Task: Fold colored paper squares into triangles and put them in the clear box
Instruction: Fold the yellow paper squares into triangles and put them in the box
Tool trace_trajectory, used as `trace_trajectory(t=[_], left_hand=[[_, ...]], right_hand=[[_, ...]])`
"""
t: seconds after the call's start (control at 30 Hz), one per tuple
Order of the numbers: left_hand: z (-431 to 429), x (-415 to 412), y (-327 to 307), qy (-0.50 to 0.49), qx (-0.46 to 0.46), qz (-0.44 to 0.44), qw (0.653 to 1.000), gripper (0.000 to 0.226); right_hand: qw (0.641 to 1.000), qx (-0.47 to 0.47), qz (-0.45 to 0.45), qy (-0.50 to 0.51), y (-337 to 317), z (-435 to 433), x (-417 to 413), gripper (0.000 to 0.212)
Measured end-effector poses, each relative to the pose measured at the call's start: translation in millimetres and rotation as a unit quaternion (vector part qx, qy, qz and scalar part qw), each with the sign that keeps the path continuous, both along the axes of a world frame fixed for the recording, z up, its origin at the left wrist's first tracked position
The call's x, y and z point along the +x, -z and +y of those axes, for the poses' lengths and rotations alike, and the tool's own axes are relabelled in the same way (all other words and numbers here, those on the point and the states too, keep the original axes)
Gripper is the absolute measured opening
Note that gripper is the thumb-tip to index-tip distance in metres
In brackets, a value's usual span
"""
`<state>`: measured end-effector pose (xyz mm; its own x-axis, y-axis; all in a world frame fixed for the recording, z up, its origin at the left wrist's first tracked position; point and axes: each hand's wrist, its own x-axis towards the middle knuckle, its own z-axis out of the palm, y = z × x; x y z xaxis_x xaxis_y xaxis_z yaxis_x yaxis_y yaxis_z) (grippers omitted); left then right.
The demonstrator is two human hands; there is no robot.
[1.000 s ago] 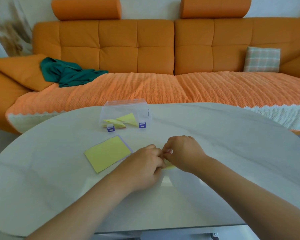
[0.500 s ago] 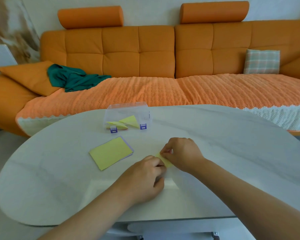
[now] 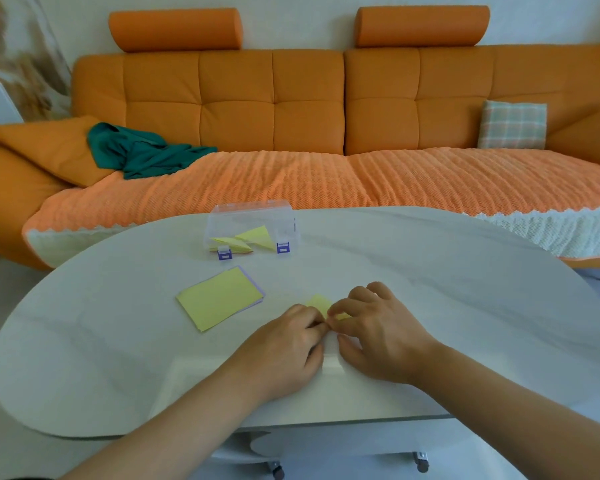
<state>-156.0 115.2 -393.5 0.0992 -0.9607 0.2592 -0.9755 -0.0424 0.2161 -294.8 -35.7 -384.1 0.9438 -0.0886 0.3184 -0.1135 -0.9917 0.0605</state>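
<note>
At lower centre, a yellow paper piece [image 3: 320, 303] is pinched against the desk [image 3: 430, 271] by the curled left hand [image 3: 284, 348] and right hand [image 3: 381, 330]; folded triangles [image 3: 257, 236] are held in the clear box [image 3: 253, 216] above-left.

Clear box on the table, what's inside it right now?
Inside the clear box lie folded yellow triangles, at least two, overlapping. Whether more are stacked underneath cannot be told, because the upper ones cover them.

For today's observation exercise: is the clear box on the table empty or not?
Not empty: folded yellow triangles lie inside the clear box, seen through its wall.
</note>
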Motion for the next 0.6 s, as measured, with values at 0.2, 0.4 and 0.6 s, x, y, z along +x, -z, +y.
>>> trace_trajectory(t=[0.2,0.4,0.6], left_hand=[[0,-2,-2,-0.023,0.008,-0.038,0.999,0.036],[9,5,-6,-0.072,0.005,-0.023,0.997,0.037],[29,19,-8,-0.109,0.012,-0.020,0.994,0.036]], right_hand=[[1.000,-0.021,-0.007,0.008,4,3,-2,0.027],[1.000,0.001,-0.016,0.021,6,3,-1,0.023],[0.998,0.035,-0.042,0.024,11,3,0,0.016]])
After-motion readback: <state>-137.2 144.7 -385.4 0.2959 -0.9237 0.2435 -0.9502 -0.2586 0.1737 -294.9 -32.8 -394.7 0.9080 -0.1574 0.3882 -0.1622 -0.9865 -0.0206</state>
